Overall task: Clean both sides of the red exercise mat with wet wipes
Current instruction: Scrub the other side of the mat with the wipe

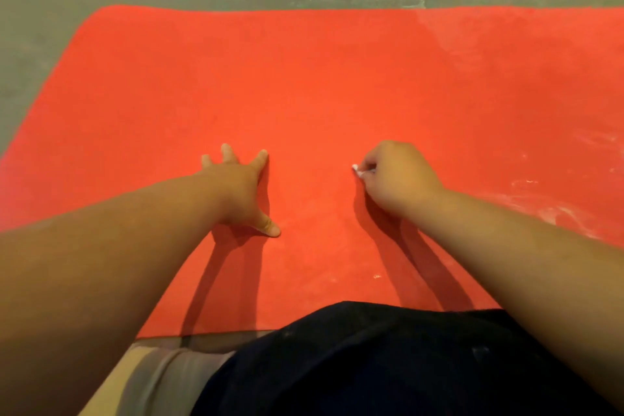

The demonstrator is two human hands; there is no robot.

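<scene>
One mat (320,84), long axis L-R

Warm, pretty bright light from up ahead; the left hand (241,187) and right hand (400,179) throw dark shadows back toward the camera over the mat (304,78). Everything's a bit soft, edges bow, pale sheen at top right.

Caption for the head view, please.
Left hand pressed flat on red foam exercise mat; right hand grips a small white wipe.
</scene>
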